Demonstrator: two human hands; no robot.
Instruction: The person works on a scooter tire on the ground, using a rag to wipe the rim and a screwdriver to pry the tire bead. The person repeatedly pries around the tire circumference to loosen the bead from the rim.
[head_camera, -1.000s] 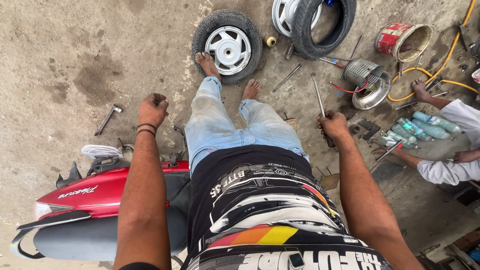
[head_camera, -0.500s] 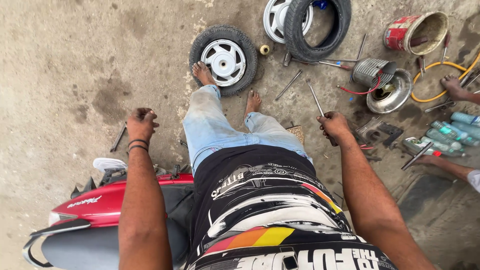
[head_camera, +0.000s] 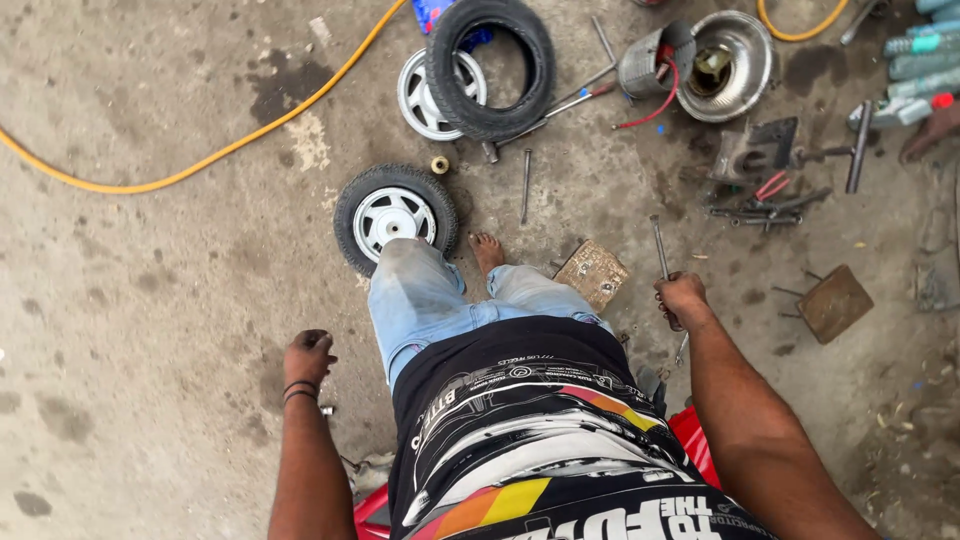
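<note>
Right hand (head_camera: 682, 298) clenched around a long metal wrench (head_camera: 661, 250), held over the concrete floor (head_camera: 150, 300) beside a small wooden block (head_camera: 592, 272). Left hand (head_camera: 308, 357) curled into a loose fist, holding nothing visible. A small mounted wheel (head_camera: 394, 216) lies at the person's feet.

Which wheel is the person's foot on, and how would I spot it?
Find the person's bare feet on the concrete floor. The foot on the blue-jeans leg rests on a small wheel lying flat: black tyre fitted around a white spoked rim. The other white rim farther off has a loose tyre lying partly over it.
</note>
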